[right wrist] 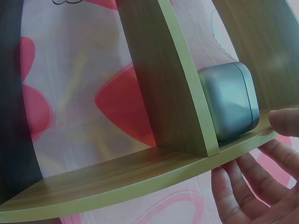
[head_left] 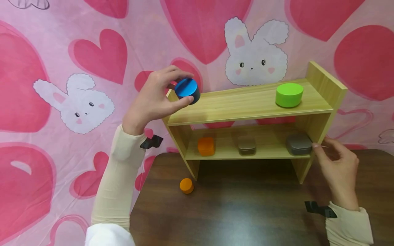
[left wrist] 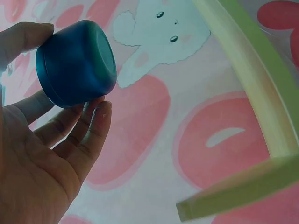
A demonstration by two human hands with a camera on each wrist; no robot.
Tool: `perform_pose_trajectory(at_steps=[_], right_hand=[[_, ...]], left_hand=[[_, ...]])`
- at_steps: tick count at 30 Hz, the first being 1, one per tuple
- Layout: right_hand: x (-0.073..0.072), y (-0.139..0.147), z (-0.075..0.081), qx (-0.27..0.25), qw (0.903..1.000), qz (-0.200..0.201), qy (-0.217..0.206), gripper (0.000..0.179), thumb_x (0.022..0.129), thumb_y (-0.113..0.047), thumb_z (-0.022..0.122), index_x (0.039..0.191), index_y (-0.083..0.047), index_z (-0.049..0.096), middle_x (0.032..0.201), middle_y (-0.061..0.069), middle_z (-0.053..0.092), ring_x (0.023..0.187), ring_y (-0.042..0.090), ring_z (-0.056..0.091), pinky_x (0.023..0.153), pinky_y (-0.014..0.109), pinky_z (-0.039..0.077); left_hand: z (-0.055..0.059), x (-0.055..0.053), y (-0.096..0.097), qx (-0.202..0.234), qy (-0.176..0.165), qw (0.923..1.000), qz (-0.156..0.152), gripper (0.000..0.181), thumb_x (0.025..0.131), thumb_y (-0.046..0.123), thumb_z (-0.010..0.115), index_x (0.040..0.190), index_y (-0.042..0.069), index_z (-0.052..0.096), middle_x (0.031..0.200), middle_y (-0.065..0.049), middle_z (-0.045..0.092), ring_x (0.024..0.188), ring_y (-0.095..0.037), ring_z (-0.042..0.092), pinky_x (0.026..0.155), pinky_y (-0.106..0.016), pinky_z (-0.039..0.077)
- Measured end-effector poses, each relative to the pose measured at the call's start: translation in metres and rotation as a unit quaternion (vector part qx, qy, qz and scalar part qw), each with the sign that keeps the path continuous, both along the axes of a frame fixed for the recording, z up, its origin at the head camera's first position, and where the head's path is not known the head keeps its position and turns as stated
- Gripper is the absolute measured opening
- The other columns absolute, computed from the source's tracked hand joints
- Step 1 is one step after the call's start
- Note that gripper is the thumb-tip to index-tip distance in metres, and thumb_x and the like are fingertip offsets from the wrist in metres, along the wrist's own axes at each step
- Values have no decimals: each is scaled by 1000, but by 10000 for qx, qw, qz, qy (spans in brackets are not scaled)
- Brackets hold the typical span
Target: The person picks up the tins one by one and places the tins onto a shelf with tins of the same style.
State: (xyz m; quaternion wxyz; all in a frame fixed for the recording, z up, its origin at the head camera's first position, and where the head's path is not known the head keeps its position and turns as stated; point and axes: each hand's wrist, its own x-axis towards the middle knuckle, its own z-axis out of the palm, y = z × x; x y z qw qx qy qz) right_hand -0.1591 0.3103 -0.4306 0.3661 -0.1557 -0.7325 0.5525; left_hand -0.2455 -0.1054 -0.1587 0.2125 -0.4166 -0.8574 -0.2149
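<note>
My left hand (head_left: 155, 95) pinches a round blue tin (head_left: 186, 87) between thumb and fingers, above the left end of the upper board of a small wooden shelf (head_left: 234, 104). The left wrist view shows the blue tin (left wrist: 77, 65) tilted, fingertips along its side. At the shelf's other end my right hand (head_left: 340, 167) grips the right side panel, thumb at the front edge and fingers on the outer face. Close to that thumb, on the lower board, sits a grey rounded tin (right wrist: 231, 102). A green oval tin (head_left: 288, 95) stands on the upper board's right part.
On the lower board are an orange squarish tin (head_left: 206, 146) and a small grey-brown tin (head_left: 247, 146). An orange round tin (head_left: 186, 186) lies on the dark table (head_left: 240, 212), in front of the shelf's left leg. Behind hangs a pink cloth (head_left: 147, 30) with hearts and rabbits.
</note>
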Motion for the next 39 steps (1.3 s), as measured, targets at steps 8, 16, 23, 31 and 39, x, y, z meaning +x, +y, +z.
perform_pose_trajectory(at_steps=[8,16,23,31,39], right_hand=[[-1,2,0,56,10000,-26,0,26,89,-10,78,115,-10,80,80,-42,64,74,-21,62,68,0,43],[-2,2,0,177,9998,-1,-35,26,90,-11,78,116,-7,79,80,-43,62,74,-21,61,69,0,44],[-3,3,-1,290,9996,31,31,30,90,-13,78,117,-2,77,82,-44,62,76,-21,61,71,-1,44],[-4,3,-1,221,9997,28,-32,29,90,-13,78,117,-4,78,81,-44,62,78,-21,61,73,-1,44],[-5,3,-3,325,9995,9,-36,29,90,-13,78,116,-2,77,81,-45,61,76,-21,61,72,-1,44]], left_hand=[[-4,-6,15,82,-234,9993,-274,51,84,26,84,129,7,71,117,-6,73,103,-15,66,93,-36,60],[-21,-11,27,14,-568,9972,-489,52,86,25,83,134,7,69,126,-9,74,109,-20,69,94,-39,61],[-32,-15,40,-75,-606,9965,-565,51,88,28,80,134,8,69,126,-7,74,109,-17,68,94,-35,61],[-40,-21,54,-257,-761,9944,-686,51,89,29,79,134,7,69,131,-7,71,115,-17,65,93,-34,61],[-47,-25,64,-363,-870,9929,-729,50,90,30,78,134,8,69,130,-6,70,114,-16,64,94,-33,60]])
